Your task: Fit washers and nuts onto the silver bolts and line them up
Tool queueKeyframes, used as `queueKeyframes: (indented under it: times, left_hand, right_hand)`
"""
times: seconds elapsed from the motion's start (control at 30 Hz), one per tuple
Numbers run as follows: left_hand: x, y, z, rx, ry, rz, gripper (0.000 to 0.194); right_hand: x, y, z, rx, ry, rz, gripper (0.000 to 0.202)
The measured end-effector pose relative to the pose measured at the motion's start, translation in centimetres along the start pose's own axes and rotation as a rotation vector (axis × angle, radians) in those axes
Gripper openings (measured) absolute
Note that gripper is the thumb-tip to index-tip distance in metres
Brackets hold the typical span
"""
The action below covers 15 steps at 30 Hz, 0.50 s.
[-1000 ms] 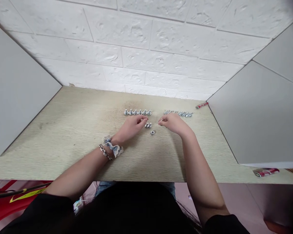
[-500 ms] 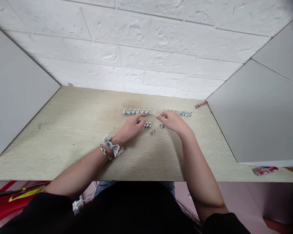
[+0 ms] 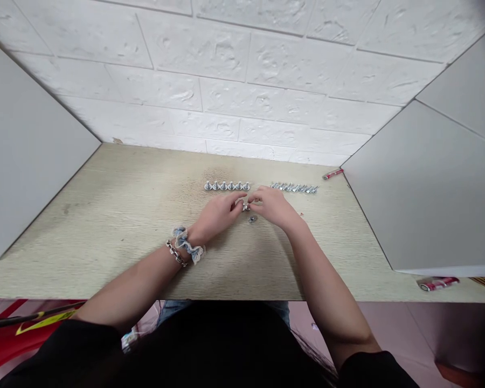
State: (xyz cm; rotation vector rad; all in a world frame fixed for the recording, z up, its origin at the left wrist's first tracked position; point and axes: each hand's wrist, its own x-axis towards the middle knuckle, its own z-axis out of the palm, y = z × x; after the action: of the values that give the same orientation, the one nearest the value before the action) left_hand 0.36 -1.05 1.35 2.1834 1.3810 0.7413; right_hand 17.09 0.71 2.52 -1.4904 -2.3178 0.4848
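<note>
My left hand point(image 3: 220, 212) rests over the tabletop, its thumb and forefinger a little apart beside two small silver bolts point(image 3: 246, 207). From the other side, my right hand point(image 3: 271, 205) brings its bent thumb and forefinger against the right one of these bolts; the exact contact is partly hidden by the fingers. A silver flanged nut point(image 3: 252, 220) lies just in front of the pair. Behind my left hand stands a row of several silver bolts point(image 3: 227, 186), shanks up on wide bases. A row of several silver screws point(image 3: 295, 188) lies behind my right hand.
The pale wooden tabletop point(image 3: 145, 188) ends at a white brick-pattern wall point(image 3: 222, 97). Grey panels stand at the left point(image 3: 28, 145) and right point(image 3: 428, 183). One red battery point(image 3: 333, 174) lies by the right panel, another point(image 3: 440, 284) at the front right edge.
My right hand has moved left and slightly down to the bolt pair, uncovering the screw row. The bolt that stood under it no longer shows. My left hand has barely moved.
</note>
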Motion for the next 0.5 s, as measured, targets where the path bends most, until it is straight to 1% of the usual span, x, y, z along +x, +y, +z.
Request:
queueKeyframes:
  times: [0.07,0.13,0.2,0.27,0.33,0.5]
  left_hand:
    - [-0.1,0.1,0.0,0.019,-0.006,0.007,0.036]
    - [-0.1,0.1,-0.1,0.017,-0.011,0.02,0.037]
    - [-0.1,0.1,-0.2,0.001,-0.02,0.04,0.038]
    - [0.0,0.0,-0.3,-0.015,-0.023,0.062,0.034]
    - [0.1,-0.1,-0.3,-0.033,-0.004,0.078,0.031]
    - [0.1,-0.3,-0.1,-0.085,0.071,0.08,0.033]
  right_hand:
    - [0.0,-0.3,-0.4,0.034,0.034,0.032,0.013]
    - [-0.2,-0.6,-0.9,0.106,0.094,0.045,0.011]
    - [-0.3,-0.8,-1.3,0.243,0.18,0.046,0.012]
    - [-0.5,-1.0,-1.5,0.385,0.24,0.038,0.013]
    - [-0.5,-1.1,-1.6,0.463,0.248,0.034,0.014]
    - [-0.5,-1.0,-1.8,0.526,0.229,0.065,0.015]
